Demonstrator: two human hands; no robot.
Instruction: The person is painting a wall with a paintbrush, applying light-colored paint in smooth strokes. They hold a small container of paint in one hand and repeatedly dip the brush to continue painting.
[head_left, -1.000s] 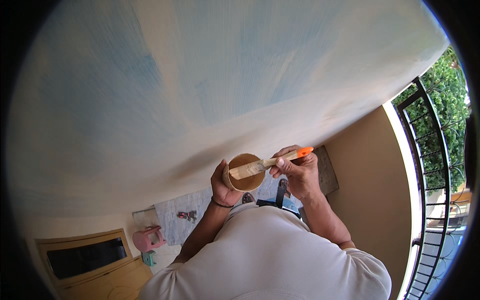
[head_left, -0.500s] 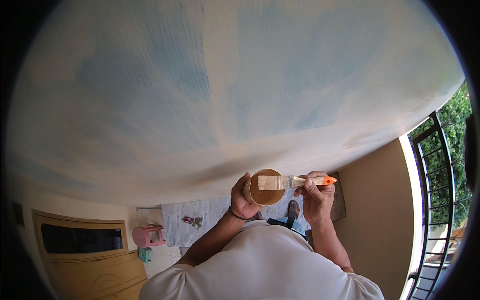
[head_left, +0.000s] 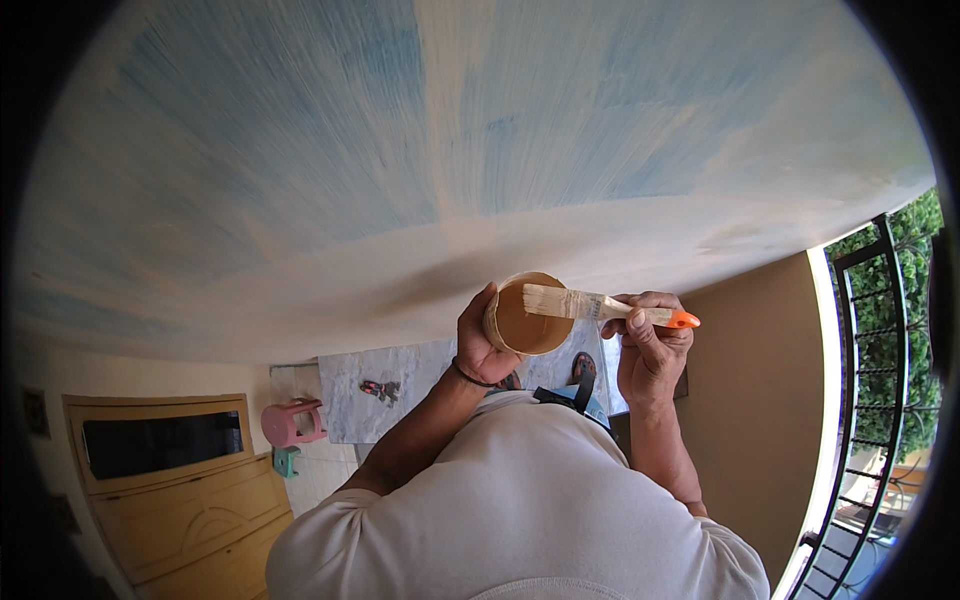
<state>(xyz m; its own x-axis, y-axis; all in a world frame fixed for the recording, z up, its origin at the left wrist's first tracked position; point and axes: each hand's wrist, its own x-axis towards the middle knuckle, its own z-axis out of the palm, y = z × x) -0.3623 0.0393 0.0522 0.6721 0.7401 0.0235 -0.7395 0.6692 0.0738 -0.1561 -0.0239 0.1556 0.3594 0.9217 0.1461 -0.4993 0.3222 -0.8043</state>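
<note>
My left hand (head_left: pixel 481 345) is closed round the left side of a round paint tub (head_left: pixel 507 333), which holds tan paint. My right hand (head_left: pixel 652 348) grips a flat paintbrush (head_left: pixel 610 309) by its wooden handle, whose end is orange. The brush lies nearly level across the tub's mouth, its pale, paint-coated bristles over the paint. Whether the bristles touch the rim I cannot tell. In front of both hands rises a wall (head_left: pixel 480 130) with streaky cream paint over blue.
A black metal railing (head_left: pixel 858 400) with green foliage stands at the right. To the left are a wooden door (head_left: pixel 190 500), a pink stool (head_left: pixel 291 424) and a small green stool (head_left: pixel 286 461). A pair of dark sandals (head_left: pixel 379 390) lies on the marble-patterned floor (head_left: pixel 345 415).
Both hands, the tub and the brush now appear higher in view. The brush has shifted slightly right and tilts a little, its handle end lower. The whole view has shifted too.
</note>
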